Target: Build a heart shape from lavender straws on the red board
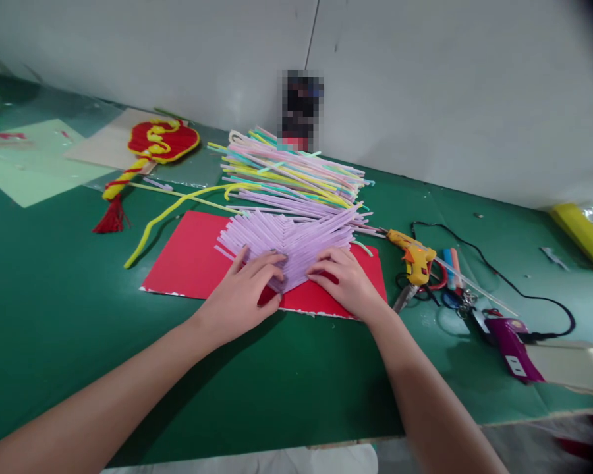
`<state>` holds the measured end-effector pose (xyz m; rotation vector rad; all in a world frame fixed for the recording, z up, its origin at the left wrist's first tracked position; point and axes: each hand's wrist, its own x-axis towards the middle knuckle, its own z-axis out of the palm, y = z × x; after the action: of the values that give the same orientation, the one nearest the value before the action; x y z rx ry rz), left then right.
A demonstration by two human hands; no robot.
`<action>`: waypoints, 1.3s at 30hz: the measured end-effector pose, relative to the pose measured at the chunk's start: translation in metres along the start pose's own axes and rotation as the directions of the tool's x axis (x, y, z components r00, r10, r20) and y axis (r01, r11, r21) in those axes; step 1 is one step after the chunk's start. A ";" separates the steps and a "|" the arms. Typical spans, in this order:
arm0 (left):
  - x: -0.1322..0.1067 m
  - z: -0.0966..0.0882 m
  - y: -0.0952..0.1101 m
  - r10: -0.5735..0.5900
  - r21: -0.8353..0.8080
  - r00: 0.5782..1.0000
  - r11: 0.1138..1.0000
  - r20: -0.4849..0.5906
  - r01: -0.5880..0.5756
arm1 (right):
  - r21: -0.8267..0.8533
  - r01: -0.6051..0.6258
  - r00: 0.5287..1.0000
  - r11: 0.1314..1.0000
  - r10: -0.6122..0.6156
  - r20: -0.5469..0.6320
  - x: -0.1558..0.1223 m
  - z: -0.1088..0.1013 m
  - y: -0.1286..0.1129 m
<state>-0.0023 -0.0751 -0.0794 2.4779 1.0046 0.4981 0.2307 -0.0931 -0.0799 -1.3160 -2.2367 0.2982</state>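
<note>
A sheet of lilac pipe cleaners (296, 247), laid slantwise in a V pattern, lies on a red board (178, 257) with a frayed white front edge. Over its lower left part rests my left hand (250, 286), fingertips on the stems and the thumb held apart, so the hand is open. On the lower right edge are the bent, parted fingers of my right hand (343, 280), also open. What lies under the fingertips is hidden. Just behind the sheet is a pile of loose pipe cleaners (291, 171) in yellow, pink, teal and lilac.
A yellow hot glue gun (415, 257) lies over scissors (402, 297) at right, its black cord (524, 289) looping across the green table (202, 408). Farther right are a purple device (514, 349) and a yellow case (583, 237). A red-and-yellow tasselled fan (163, 141) lies back left.
</note>
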 end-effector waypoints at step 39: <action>0.000 -0.001 -0.001 0.015 -0.009 1.000 1.000 0.019 -0.015 | -0.041 0.075 0.997 0.996 -0.076 -0.011 0.001 0.006 -0.024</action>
<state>-0.0035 -0.0741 -0.0792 2.4799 0.9754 0.4821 0.2089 -0.1038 -0.0742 -1.2472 -2.2868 0.2177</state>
